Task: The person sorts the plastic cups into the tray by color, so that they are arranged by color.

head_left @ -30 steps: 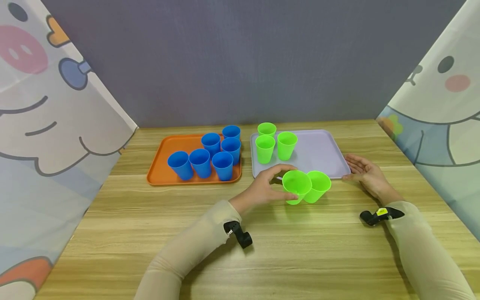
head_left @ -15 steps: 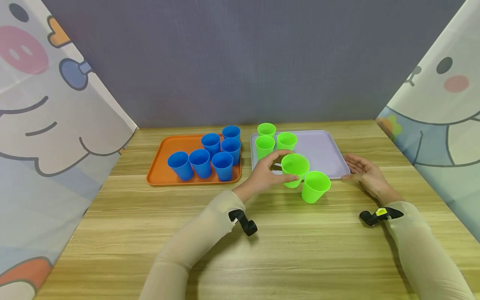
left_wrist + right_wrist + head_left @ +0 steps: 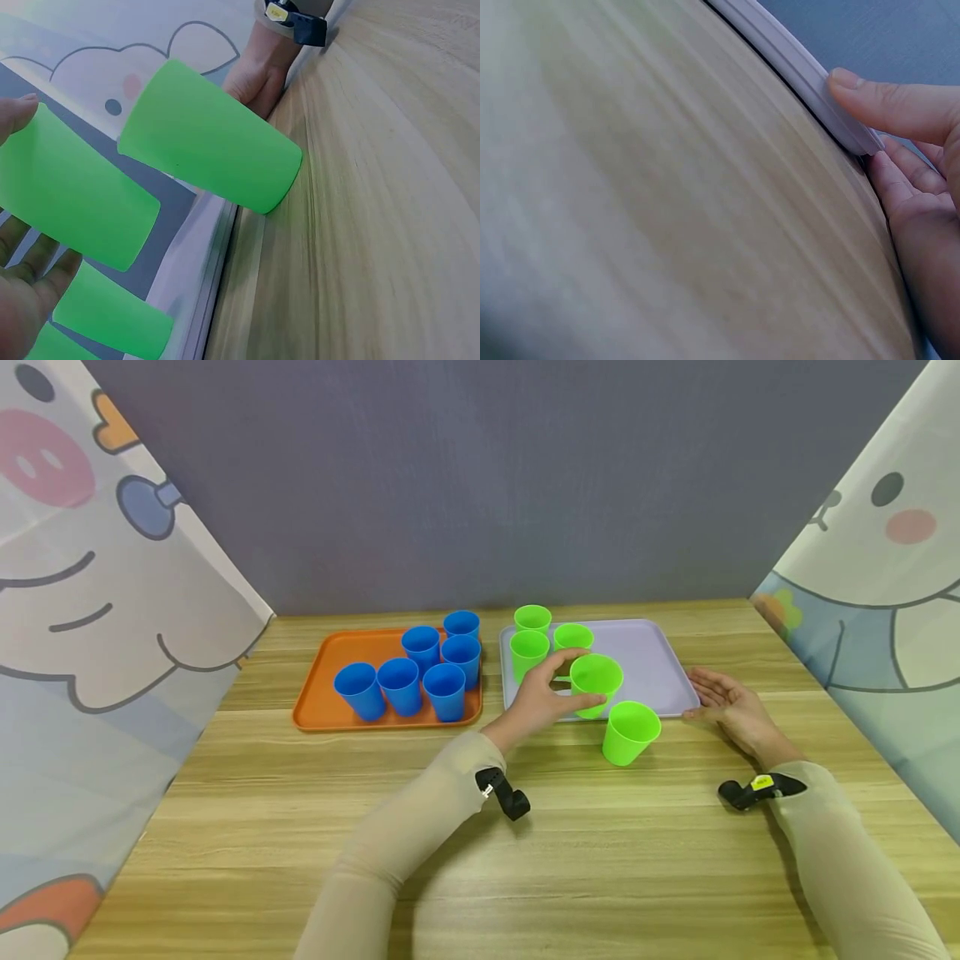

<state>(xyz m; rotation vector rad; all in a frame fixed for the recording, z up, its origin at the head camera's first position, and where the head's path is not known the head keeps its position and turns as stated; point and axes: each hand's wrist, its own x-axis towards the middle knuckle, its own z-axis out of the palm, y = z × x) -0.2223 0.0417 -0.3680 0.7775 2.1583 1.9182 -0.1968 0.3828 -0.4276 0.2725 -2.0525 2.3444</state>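
My left hand (image 3: 538,697) holds a green cup (image 3: 597,681) between thumb and fingers, upright above the front part of the lilac tray (image 3: 641,660). In the left wrist view the held cup (image 3: 71,187) is at the left, its base off the table. A second green cup (image 3: 628,735) stands on the table in front of the tray. Several green cups (image 3: 529,652) occupy the tray's left side, partly hidden behind the left hand. My right hand (image 3: 731,708) holds the tray's near right corner, the thumb (image 3: 889,105) against the rim and the fingers around the side.
An orange tray (image 3: 330,681) stands to the left, with several blue cups (image 3: 401,687) gathered on its right half. A grey panel (image 3: 480,485) rises behind the table (image 3: 570,868), and printed cloths (image 3: 112,610) hang at both sides.
The left hand has lifted its green cup from beside the other one on the table and moved it away from me, over the tray's front edge. The right hand stays at the corner.
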